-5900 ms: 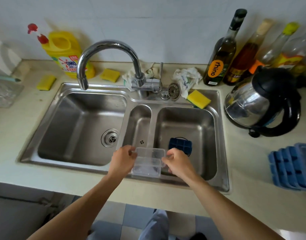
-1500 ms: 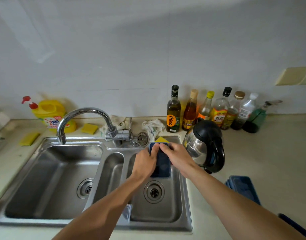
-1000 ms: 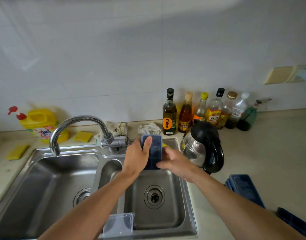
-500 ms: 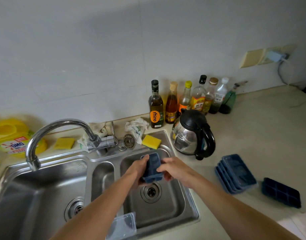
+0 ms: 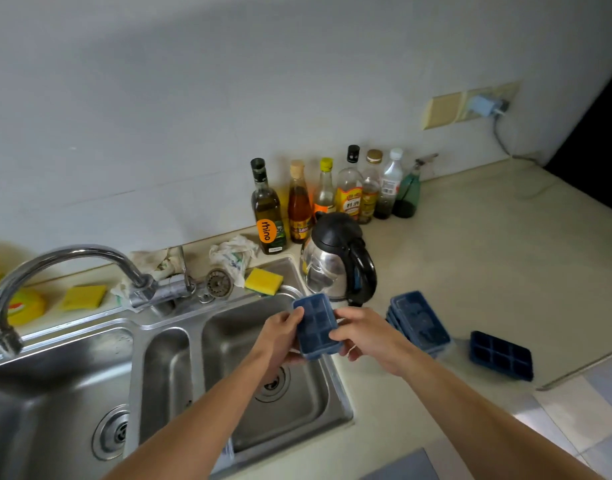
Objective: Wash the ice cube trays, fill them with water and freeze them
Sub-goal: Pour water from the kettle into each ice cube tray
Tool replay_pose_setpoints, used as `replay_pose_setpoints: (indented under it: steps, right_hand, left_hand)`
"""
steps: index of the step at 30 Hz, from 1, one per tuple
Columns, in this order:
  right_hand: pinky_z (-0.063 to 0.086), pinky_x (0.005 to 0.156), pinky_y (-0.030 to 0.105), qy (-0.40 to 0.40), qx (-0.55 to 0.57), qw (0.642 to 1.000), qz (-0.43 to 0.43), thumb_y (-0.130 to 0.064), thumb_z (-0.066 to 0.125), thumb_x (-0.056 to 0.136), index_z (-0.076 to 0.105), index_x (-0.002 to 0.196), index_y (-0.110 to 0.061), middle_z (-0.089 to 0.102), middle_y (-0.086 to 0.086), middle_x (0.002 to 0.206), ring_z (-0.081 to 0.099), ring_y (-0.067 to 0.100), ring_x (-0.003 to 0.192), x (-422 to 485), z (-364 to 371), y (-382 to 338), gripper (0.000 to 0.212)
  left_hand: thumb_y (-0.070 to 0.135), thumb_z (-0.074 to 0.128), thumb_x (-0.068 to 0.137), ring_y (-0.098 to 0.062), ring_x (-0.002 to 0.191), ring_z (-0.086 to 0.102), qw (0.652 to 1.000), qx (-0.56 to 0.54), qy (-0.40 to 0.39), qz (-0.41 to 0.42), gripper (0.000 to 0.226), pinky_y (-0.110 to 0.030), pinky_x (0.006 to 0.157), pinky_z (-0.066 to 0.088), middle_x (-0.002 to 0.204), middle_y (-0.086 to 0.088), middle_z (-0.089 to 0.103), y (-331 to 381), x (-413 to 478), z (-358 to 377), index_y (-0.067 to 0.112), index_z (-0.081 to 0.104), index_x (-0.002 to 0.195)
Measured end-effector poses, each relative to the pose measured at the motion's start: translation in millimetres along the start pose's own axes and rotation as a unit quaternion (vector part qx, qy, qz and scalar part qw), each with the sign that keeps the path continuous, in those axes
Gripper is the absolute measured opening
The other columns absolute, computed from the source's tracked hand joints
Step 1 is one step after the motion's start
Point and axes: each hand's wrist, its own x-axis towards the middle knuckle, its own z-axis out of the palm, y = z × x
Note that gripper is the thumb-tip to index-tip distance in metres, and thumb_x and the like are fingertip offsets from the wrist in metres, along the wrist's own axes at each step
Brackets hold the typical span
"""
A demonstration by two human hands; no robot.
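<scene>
You've let go of clear plastic box (image 5: 228,457); it sits now at front sink rim, mostly behind your left forearm. Earlier flat on floor of right basin (image 5: 242,327), blue ice cube tray (image 5: 316,323) is up in both hands: left grip (image 5: 280,336) on its left edge, right grip (image 5: 366,341) on its right. Half second ago it hung over basin middle; now shifted right, over basin's right rim beside table (image 5: 470,289), cavities up. Your head has swung right too.
</scene>
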Motion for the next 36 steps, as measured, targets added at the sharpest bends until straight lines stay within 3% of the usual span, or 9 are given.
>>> replay_pose_setpoints:
  steps: [6,9,15,19,23,28,31,33,36]
  right_hand:
    - [0.056,0.062,0.023,0.062,-0.014,0.998,-0.019,-0.005,0.062,0.092,0.07,0.104,-0.028,0.074,0.005,0.095,0.071,0.019,0.078,-28,-75,30,0.027]
    - [0.056,0.063,0.027,0.092,-0.014,0.996,-0.016,-0.002,0.059,0.093,0.07,0.106,-0.026,0.074,0.008,0.093,0.066,0.019,0.073,-35,-114,45,0.03]
    - [0.057,0.068,0.034,0.119,-0.058,0.991,-0.026,0.0,0.056,0.09,0.069,0.117,-0.015,0.074,0.008,0.099,0.068,0.021,0.083,-39,-152,68,0.034]
    - [0.056,0.089,0.043,0.113,-0.169,0.978,-0.046,-0.001,0.049,0.091,0.068,0.113,-0.008,0.071,0.009,0.109,0.066,0.027,0.1,-36,-154,73,0.03]
    - [0.054,0.089,0.041,0.11,-0.206,0.97,-0.063,-0.003,0.046,0.093,0.066,0.115,-0.006,0.069,0.01,0.113,0.064,0.027,0.101,-32,-157,77,0.03]
    - [0.049,0.085,0.03,0.087,-0.196,0.974,-0.073,-0.012,0.048,0.1,0.059,0.134,-0.015,0.066,0.005,0.123,0.062,0.02,0.106,-32,-162,86,0.036]
    - [0.048,0.098,0.035,0.089,-0.182,0.977,-0.064,-0.019,0.053,0.102,0.047,0.148,-0.016,0.062,0.008,0.132,0.06,0.024,0.117,-31,-167,88,0.047]
    - [0.046,0.103,0.035,0.089,-0.167,0.98,-0.062,-0.024,0.055,0.102,0.037,0.155,-0.017,0.059,0.009,0.135,0.058,0.025,0.121,-32,-169,89,0.056]
    - [0.047,0.097,0.033,0.105,-0.158,0.98,-0.064,-0.035,0.056,0.102,0.037,0.155,-0.018,0.059,0.007,0.133,0.058,0.023,0.118,-32,-172,102,0.059]
  left_hand:
    - [0.041,0.06,0.099,-0.024,0.081,0.077,0.997,0.02,-0.051,0.051,0.029,-0.037,0.066,0.062,0.109,-0.009,0.07,15,-16,80,0.018,0.059,0.117]
    - [0.024,0.065,0.098,-0.026,0.089,0.076,0.993,-0.004,-0.096,0.067,0.03,-0.04,0.076,0.063,0.112,-0.011,0.071,13,-20,117,0.015,0.056,0.125]
    - [-0.004,0.06,0.093,-0.019,0.085,0.075,0.991,0.031,-0.063,0.115,0.041,-0.031,0.071,0.062,0.095,-0.009,0.073,3,-17,170,0.027,0.057,0.12]
    - [0.004,0.059,0.093,-0.016,0.087,0.07,0.981,0.147,0.001,0.128,0.045,-0.023,0.063,0.057,0.091,-0.005,0.07,-1,-13,182,0.025,0.054,0.131]
    - [0.008,0.058,0.096,-0.013,0.075,0.074,0.981,0.157,0.007,0.114,0.043,-0.024,0.059,0.057,0.09,-0.004,0.074,-4,-12,185,0.03,0.048,0.131]
    - [0.012,0.06,0.097,-0.014,0.074,0.074,0.976,0.174,0.023,0.13,0.066,-0.025,0.058,0.058,0.092,-0.003,0.073,-12,-10,185,0.03,0.031,0.153]
    - [0.012,0.062,0.095,-0.016,0.101,0.066,0.92,0.316,0.081,0.218,0.07,-0.031,0.082,0.06,0.124,0.0,0.06,-11,-10,191,0.033,0.031,0.154]
    - [0.013,0.061,0.093,-0.021,0.129,0.05,0.85,0.426,0.11,0.291,0.065,-0.029,0.104,0.046,0.146,-0.001,0.041,-10,-8,194,0.027,0.036,0.152]
    - [0.034,0.053,0.099,-0.021,0.147,0.024,0.787,0.508,0.083,0.34,0.059,-0.036,0.116,0.033,0.16,0.004,0.022,0,-2,200,0.025,0.034,0.154]
